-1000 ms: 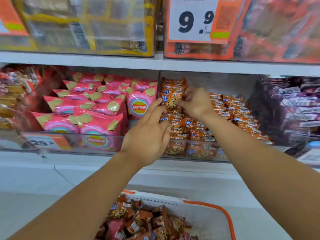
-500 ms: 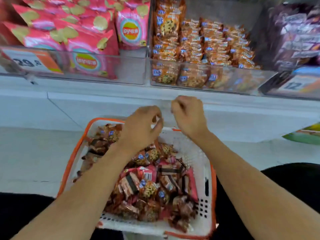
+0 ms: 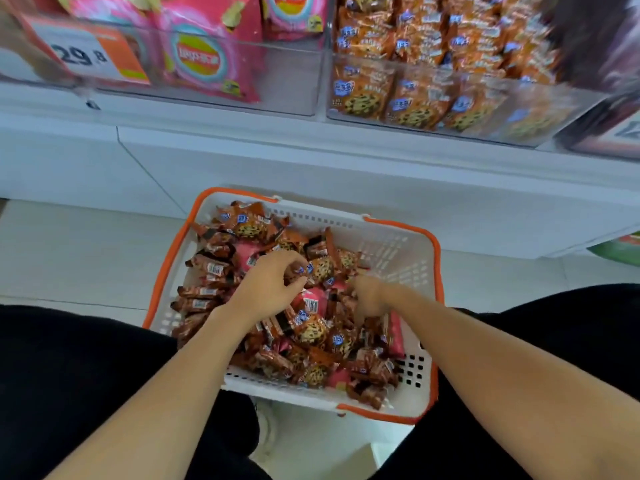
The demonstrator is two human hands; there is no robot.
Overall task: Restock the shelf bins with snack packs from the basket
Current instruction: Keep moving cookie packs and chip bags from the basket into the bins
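1. Two hands are down in our basket (image 3: pixel 398 251), and the snack packs (image 3: pixel 311 332) lie right under them; the shelf bin of cookie packs (image 3: pixel 415 95) sits above and ahead, slightly to the right.
2. Our left hand (image 3: pixel 273 289) has its fingers curled round a blue-labelled cookie pack (image 3: pixel 320 270) near the middle of the heap.
3. Our right hand (image 3: pixel 369 297) is curled in among the wrappers; we cannot tell whether it actually holds one.
4. We judge the right hand nearer the bin.
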